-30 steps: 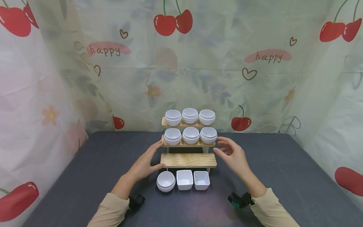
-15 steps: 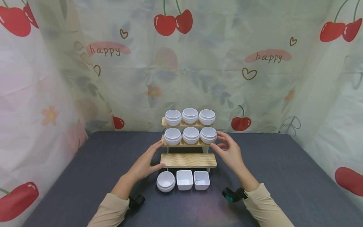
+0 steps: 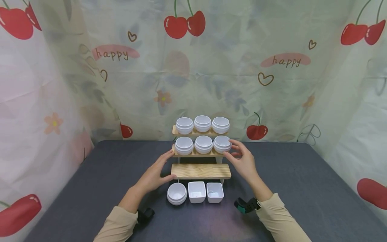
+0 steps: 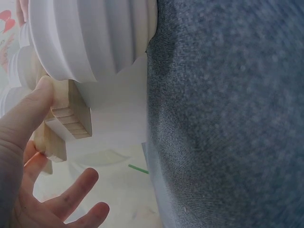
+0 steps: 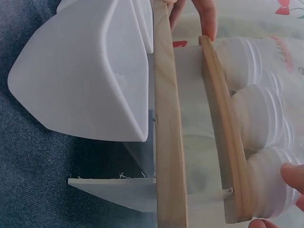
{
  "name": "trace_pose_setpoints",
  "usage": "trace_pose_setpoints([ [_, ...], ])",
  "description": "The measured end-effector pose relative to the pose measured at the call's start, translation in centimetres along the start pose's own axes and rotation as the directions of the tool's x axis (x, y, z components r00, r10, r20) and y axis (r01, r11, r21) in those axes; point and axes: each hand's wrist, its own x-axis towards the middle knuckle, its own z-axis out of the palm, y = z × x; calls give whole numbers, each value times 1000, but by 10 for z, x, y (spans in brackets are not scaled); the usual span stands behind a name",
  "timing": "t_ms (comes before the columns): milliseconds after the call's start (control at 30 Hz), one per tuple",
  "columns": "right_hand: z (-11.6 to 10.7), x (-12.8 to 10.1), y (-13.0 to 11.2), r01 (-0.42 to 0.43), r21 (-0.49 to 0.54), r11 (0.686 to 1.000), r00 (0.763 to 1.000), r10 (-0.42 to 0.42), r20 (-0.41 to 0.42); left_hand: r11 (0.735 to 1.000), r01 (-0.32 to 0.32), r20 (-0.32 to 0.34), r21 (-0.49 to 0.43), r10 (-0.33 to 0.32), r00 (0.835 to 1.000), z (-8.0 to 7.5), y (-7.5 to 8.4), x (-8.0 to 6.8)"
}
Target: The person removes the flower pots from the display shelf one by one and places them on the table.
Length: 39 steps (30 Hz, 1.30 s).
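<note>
A three-tier wooden display stand is mid-table in the head view. Its lowest board (image 3: pixel 201 171) is bare. The middle board (image 3: pixel 201 155) and the top board (image 3: pixel 198 133) each bear a row of round white bowls. My left hand (image 3: pixel 152 173) rests its thumb on the lowest board's left end, with a fingertip at the middle board's end and other fingers extended. My right hand (image 3: pixel 246 163) pinches the right-hand bowl (image 3: pixel 222 144) of the middle row between thumb and fingers. The bowl still sits on its board; in the right wrist view, a fingertip (image 5: pixel 292 175) touches its side.
In front of the stand are one round white bowl (image 3: pixel 176 194) and two square white bowls, the middle one (image 3: pixel 197 192) and the right one (image 3: pixel 215 193). A dark cloth (image 3: pixel 105 191) covers the table. Behind hangs a cherry-print curtain (image 3: pixel 223 67).
My right hand has moved left and slightly up, from beside the middle row's right-hand bowl to contact with it. My left hand and the stand have stayed put.
</note>
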Motion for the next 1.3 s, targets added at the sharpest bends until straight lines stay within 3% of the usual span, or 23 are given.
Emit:
trace_pose_setpoints([
  [1300, -1, -1, -4, 12, 1, 1000, 997, -12, -80, 1000, 9, 2, 1, -9, 1000, -1, 1, 0],
])
